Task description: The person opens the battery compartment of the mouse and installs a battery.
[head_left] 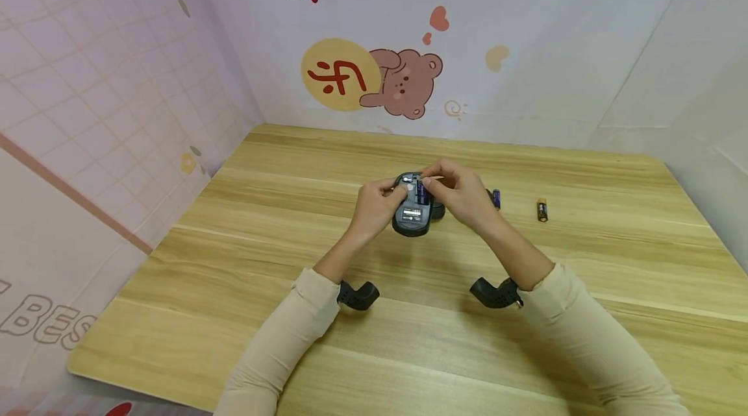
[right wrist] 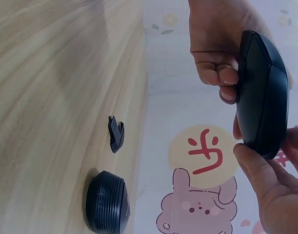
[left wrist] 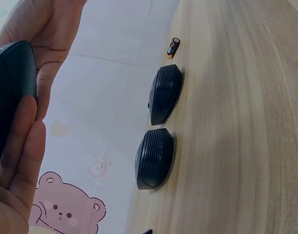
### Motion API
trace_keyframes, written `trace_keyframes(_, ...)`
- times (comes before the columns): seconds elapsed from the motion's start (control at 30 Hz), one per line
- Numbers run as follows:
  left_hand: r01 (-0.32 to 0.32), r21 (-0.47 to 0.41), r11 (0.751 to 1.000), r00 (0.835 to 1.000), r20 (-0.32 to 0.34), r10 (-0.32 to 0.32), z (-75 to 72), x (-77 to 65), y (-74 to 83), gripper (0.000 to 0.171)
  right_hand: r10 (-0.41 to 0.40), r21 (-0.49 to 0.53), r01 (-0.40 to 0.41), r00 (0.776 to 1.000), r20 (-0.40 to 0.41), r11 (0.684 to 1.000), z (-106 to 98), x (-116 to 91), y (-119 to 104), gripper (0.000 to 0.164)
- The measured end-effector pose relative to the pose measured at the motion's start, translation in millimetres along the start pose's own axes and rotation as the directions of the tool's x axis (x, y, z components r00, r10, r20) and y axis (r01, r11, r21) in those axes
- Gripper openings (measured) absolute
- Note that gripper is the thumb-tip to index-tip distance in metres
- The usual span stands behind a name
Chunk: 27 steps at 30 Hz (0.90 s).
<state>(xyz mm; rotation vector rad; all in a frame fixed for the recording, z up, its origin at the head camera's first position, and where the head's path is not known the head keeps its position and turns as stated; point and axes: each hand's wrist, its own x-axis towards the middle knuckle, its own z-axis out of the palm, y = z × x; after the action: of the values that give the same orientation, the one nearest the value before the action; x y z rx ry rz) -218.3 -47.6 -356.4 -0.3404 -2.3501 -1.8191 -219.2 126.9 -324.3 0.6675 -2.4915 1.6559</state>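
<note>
A black computer mouse [head_left: 412, 224] is held above the table with its underside up and its battery bay uncovered. Purple battery casing [head_left: 422, 195] shows inside the bay. My left hand [head_left: 374, 207] grips the mouse's left side, thumb on the underside and fingers beneath. At the bay's upper end, my right hand [head_left: 464, 195] has thumb and index finger close together over the battery. Fingers of that hand [right wrist: 263, 183] touch the mouse's outer shell [right wrist: 266, 97] in the right wrist view. The exact contact on the battery is hidden by the fingertips.
Two more black mice, one nearer [left wrist: 154, 158] and one farther [left wrist: 166, 95], rest on the wooden table [head_left: 234, 260]. A purple battery [head_left: 497, 198] and a black-and-orange battery [head_left: 542, 210] lie to the right. A small black plastic cover [right wrist: 116, 134] lies beside one mouse.
</note>
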Motion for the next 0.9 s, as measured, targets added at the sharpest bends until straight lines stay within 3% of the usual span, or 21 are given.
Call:
trace_keyframes(0.27,0.001,0.001,1.0,1.0,0.007,-0.001,-0.4,0.4,0.1,0.032,0.003,0.033,-0.002,1.0,-0.009,0.999,0.3,0.5,1.3,0.009)
trace_keyframes(0.5,0.014,-0.014,1.0,1.0,0.025,-0.014,-1.2,-0.2,-0.3,0.033,-0.013,-0.033,0.012,1.0,-0.027,0.999,2.0,0.9,2.2,0.006)
trace_keyframes(0.9,0.01,-0.021,1.0,0.999,0.031,-0.009,-0.2,0.6,-1.6,0.032,-0.028,-0.058,0.025,0.999,-0.046,0.998,2.1,1.1,3.5,0.004)
